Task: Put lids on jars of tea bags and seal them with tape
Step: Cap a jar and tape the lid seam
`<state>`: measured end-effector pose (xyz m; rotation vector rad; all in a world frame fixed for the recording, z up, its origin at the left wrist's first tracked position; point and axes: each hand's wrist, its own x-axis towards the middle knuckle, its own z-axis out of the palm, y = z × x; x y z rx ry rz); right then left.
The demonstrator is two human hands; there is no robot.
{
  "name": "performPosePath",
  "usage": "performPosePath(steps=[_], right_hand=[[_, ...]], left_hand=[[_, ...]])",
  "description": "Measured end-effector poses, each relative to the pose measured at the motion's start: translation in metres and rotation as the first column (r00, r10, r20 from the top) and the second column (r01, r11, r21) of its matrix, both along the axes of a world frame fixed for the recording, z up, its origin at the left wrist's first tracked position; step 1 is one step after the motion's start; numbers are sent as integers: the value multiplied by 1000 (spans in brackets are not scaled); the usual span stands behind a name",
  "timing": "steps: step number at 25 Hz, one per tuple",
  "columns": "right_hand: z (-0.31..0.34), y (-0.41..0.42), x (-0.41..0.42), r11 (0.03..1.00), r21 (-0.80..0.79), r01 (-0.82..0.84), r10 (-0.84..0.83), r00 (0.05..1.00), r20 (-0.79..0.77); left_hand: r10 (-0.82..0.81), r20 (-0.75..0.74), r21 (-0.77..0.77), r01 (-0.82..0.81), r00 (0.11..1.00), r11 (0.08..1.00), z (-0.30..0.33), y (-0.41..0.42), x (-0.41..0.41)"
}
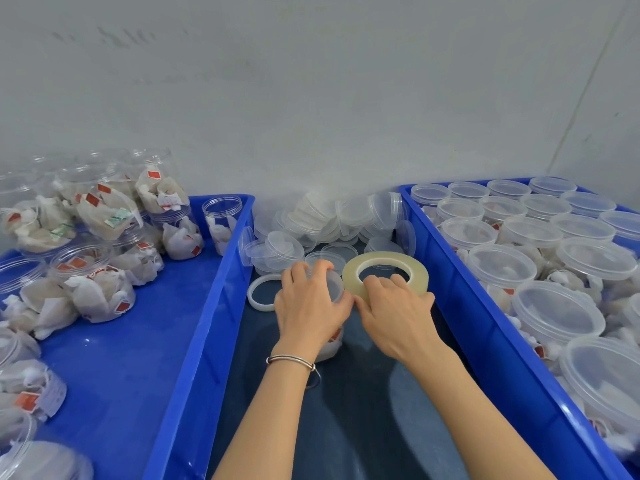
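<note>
A lidded jar of tea bags [330,342] stands on the dark table between two blue bins. The left hand [310,306] grips its lid [334,285] from above. The right hand [394,311] holds a big tape roll [384,268] just beside it.

At centre, the left hand [308,306] grips the lid of a jar [330,344] standing on the dark surface [363,427]. The right hand [394,317] holds a roll of tape [385,270] touching the jar at its 2 o'clock. Loose lids [329,220] are piled at 12 o'clock. A blue bin [194,323] at 9 o'clock contains unlidded jars; a second blue bin [485,323] at 3 o'clock contains lidded jars.
</note>
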<state>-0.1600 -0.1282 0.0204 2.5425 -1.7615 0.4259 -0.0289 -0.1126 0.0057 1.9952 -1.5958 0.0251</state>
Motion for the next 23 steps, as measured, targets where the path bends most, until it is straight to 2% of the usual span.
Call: performPosePath(steps=[3,5,7,9,11,15,17,18,21,23], right_hand=[[9,20,1,997,48,56,-60,993,101],[3,43,-4,999,31,25,-32,968,247],[-9,56,-19,998,55,-12,-6,952,305],[-19,45,-27,982,184,-35,-17,962,272],[-25,25,-25,960,276,-40,-9,985,173],[-47,-8,-22,914,404,-32,20,999,34],[-52,-15,-21,898,438,-41,48,999,-4],[-51,-18,-20,906,418,-74,69,997,27],[-38,-18,-12,931,238,-277,195,929,316],[-21,-21,-10,962,24,-274,229,847,479]], left_hand=[[20,-14,6,-20,1000,1000,0,-6,3],[159,-152,90,-147,975,985,17,-24,24],[162,-261,168,-121,952,978,27,-36,33],[121,-133,143,-102,984,984,19,-32,26],[100,-44,110,-94,994,989,12,-26,19],[35,-71,137,-25,997,990,12,-21,25],[41,-123,25,-39,992,999,9,-16,22],[21,-175,-68,-33,984,997,9,-13,17],[-153,-297,-394,25,943,919,23,-10,-6],[-235,-346,-549,7,909,836,39,-13,-24]])
